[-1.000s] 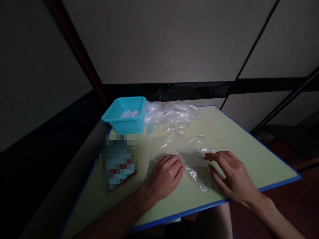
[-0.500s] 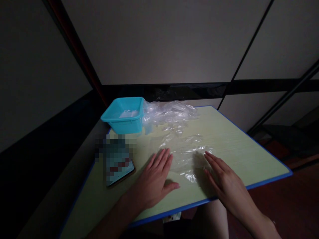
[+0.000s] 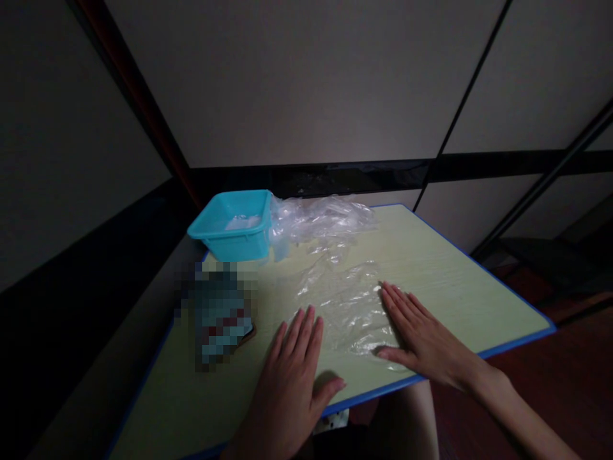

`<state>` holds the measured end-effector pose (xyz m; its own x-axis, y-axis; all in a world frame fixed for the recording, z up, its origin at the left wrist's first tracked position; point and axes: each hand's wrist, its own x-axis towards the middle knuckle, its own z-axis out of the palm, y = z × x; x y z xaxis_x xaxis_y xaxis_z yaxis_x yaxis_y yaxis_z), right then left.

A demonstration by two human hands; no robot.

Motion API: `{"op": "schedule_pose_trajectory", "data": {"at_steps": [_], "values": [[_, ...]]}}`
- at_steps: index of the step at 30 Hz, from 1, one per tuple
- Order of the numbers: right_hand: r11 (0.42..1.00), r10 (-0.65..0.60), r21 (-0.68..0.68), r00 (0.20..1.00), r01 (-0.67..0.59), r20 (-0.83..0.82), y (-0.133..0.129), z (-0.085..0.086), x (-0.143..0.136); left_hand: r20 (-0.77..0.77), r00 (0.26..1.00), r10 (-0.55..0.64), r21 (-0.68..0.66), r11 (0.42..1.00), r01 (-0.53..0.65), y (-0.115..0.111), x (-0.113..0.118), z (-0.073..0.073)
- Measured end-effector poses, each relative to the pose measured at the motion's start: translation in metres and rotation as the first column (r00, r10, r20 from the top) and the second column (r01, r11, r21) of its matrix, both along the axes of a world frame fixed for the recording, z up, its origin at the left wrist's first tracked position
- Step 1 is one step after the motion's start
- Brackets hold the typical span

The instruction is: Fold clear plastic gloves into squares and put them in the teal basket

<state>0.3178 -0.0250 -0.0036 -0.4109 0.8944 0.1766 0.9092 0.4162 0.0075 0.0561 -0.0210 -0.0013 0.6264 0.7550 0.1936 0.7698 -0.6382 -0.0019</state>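
Note:
A clear, wrinkled plastic bag [image 3: 347,300] is spread out on the pale yellow table [image 3: 440,275]. My left hand [image 3: 294,374] lies palm down at its near left edge, fingers stretched forward and thumb out to the right. On the bag's right side rests my right hand [image 3: 414,332], also flat, with its thumb apart and fingers extended. Neither hand grips anything. The bag's edges are hard to make out against the table.
At the back left stands a turquoise plastic basin [image 3: 234,246] with something whitish inside. Beside it lies a heap of clear plastic bags [image 3: 325,217]. A phone-like device [image 3: 223,319], mostly pixelated, lies at the left. Wall panels [image 3: 306,83] rise behind the table.
My right hand has come down flat onto the bag, its thumb now spread. My left hand has slid nearer to me. The view has shifted slightly.

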Motion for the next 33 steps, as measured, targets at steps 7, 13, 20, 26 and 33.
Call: {"op": "schedule_pose_trajectory", "data": {"at_steps": [7, 13, 20, 26, 33], "values": [[0.999, -0.03, -0.018, 1.0, 0.029, -0.003, -0.004, -0.002, 0.013, 0.014, 1.0, 0.002, 0.02, 1.0, -0.002, 0.001, 0.0, -0.002], [0.999, 0.002, -0.052, 1.0, -0.003, -0.005, 0.004, 0.0, 0.02, 0.026, 1.0, 0.015, 0.023, 1.0, -0.016, 0.001, 0.0, -0.004], [0.991, 0.006, -0.136, 1.0, -0.006, -0.003, 0.006, 0.005, 0.023, 0.043, 0.998, 0.048, 0.0, 0.999, -0.048, 0.0, 0.002, -0.003], [0.994, -0.006, -0.107, 0.996, -0.004, -0.093, 0.004, 0.018, 0.022, 0.094, 0.995, 0.046, 0.008, 0.999, -0.047, -0.002, 0.003, 0.002], [0.996, 0.083, -0.043, 0.996, -0.083, -0.017, 0.011, 0.006, 0.012, 0.175, 0.981, -0.08, -0.076, 0.993, 0.094, 0.009, 0.065, 0.03]]}}
